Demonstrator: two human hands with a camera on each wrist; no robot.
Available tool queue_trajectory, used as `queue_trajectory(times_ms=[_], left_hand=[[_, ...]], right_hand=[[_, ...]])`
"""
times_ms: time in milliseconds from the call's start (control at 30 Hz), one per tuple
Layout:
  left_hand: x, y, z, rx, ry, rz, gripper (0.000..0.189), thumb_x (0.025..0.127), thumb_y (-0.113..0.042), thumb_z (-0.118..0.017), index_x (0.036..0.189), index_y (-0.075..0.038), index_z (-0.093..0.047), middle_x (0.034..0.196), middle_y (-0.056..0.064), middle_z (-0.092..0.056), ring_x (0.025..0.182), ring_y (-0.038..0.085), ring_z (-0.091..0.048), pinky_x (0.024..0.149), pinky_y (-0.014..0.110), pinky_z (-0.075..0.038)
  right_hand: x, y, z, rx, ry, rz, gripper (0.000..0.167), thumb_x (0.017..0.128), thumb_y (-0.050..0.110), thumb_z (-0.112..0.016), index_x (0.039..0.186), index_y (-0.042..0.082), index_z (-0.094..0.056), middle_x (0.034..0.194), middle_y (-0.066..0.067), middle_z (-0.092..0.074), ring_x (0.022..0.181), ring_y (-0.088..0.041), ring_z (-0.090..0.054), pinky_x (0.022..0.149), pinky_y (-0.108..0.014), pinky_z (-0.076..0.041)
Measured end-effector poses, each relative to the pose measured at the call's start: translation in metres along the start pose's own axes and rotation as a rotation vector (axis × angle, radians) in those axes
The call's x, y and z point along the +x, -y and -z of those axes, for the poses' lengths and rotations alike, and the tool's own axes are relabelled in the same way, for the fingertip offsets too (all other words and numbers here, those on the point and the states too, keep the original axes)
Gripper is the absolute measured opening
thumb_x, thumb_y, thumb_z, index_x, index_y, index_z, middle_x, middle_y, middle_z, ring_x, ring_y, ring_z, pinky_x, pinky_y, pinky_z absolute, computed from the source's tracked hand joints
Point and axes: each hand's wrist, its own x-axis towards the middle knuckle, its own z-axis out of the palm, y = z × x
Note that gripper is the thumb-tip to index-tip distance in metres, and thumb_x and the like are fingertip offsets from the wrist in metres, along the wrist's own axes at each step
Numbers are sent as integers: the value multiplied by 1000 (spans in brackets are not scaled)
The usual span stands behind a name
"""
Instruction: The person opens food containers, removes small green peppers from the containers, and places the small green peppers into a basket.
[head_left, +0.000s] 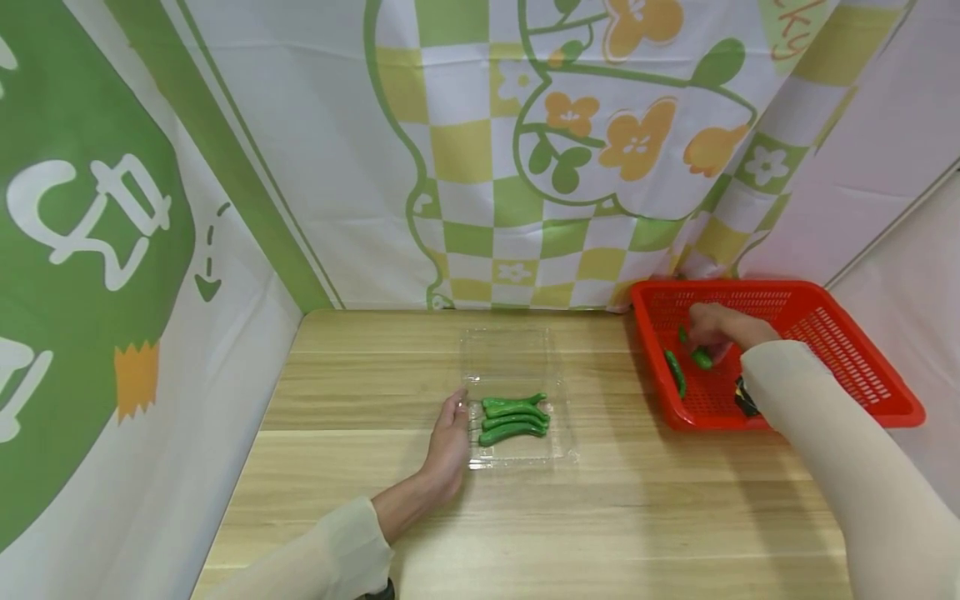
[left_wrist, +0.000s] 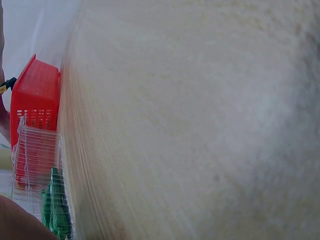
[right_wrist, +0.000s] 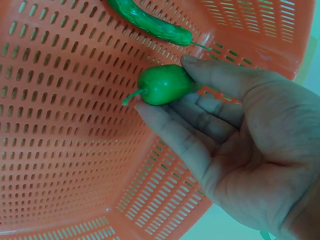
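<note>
My left hand (head_left: 447, 446) rests along the left edge of a clear plastic box (head_left: 517, 461), whose lid lies folded back. Several long green peppers (head_left: 514, 419) sit side by side inside it. My right hand (head_left: 716, 327) is down in a red basket (head_left: 651, 367), pinching a short, smooth green pepper (right_wrist: 165, 85) between thumb and fingers. Its thin stem points away from the palm. Another pepper, long and wrinkled (right_wrist: 152, 25), lies close by on the basket floor.
A dark packet with yellow marks (head_left: 745, 398) lies in the basket, partly hidden by my right sleeve. A wooden table (head_left: 360, 375) bears the box and basket. Behind it hangs a patterned cloth (head_left: 465, 167).
</note>
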Motion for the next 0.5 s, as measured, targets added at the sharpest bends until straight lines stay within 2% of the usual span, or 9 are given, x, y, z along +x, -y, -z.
queue_trajectory(times_ms=[267,500], left_hand=[[0,-2,-1,2,-3,2,52,116,-18,-25,167,-6,-23,175,24,-13,162,44,-3,131,62,-2],[0,-4,0,0,23,-16,52,116,-18,-22,167,-3,-20,175,26,-8,162,45,1,131,62,1]], right_hand=[[1,4,-2,-11,54,-1,24,90,6,-76,70,-1,-65,66,-9,-67,55,-16,-69,55,-31,-64],[1,9,-2,22,103,-39,19,95,3,-73,78,-3,-65,70,-7,-65,60,-16,-67,61,-34,-66]])
